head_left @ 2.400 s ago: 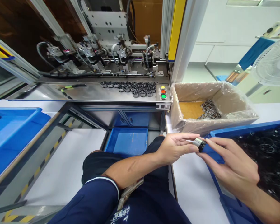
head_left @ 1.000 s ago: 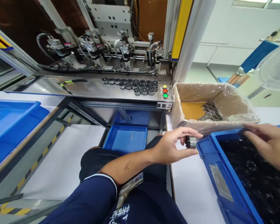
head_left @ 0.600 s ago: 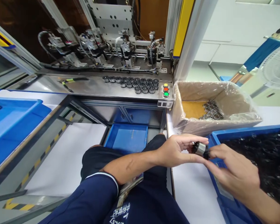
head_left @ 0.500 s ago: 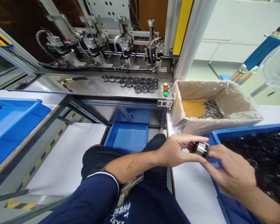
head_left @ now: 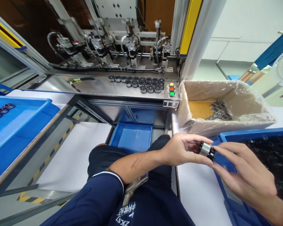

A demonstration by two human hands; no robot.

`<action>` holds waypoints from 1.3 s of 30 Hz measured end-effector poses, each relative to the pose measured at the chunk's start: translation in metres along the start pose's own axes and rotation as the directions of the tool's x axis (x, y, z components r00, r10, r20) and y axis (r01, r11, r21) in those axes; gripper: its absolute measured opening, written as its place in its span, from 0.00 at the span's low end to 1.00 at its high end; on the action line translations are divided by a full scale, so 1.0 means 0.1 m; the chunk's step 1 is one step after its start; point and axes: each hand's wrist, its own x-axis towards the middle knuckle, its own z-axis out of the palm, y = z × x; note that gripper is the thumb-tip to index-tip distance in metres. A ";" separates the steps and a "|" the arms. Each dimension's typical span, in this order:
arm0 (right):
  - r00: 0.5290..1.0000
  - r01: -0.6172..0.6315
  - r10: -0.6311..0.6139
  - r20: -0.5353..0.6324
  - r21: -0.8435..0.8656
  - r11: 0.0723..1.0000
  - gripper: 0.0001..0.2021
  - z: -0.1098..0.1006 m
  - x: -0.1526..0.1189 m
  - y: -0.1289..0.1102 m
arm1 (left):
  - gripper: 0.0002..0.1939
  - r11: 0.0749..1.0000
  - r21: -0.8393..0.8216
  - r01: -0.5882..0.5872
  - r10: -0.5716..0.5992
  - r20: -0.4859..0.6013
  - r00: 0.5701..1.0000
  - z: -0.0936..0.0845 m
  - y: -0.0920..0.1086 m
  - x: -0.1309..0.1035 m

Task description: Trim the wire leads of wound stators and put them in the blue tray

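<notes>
Left hand point(head_left: 179, 152) pinching a small metal rotor point(head_left: 206, 150) between thumb and fingers; right hand point(head_left: 245, 175) closed on the rotor's dark end from 4 o'clock. Held just above the white desk point(head_left: 198, 201), at the blue bin's point(head_left: 228, 191) near corner. Lined carton point(head_left: 226, 125) at 12 o'clock, rotors point(head_left: 141, 83) on steel shelf at 10.

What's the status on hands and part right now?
Left hand and right hand both pinching small metal cylinder part. Held over blue bin corner. Nothing between the hands.
</notes>
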 end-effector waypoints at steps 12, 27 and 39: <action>0.997 0.077 -0.077 0.000 -0.066 0.995 0.23 0.00 -0.04 0.03 | 0.38 0.999 -0.030 0.045 -0.045 -0.017 0.999 0.04 0.06 -0.01; 0.999 0.006 -0.003 0.037 -0.081 0.997 0.23 0.00 -0.05 -0.09 | 0.38 0.988 -0.056 0.147 -0.145 0.029 0.989 -0.02 0.03 -0.04; 0.968 -0.249 0.249 0.015 0.105 0.963 0.21 0.05 -0.11 0.05 | 0.31 0.962 0.260 -0.082 0.042 0.159 0.986 0.07 -0.04 -0.17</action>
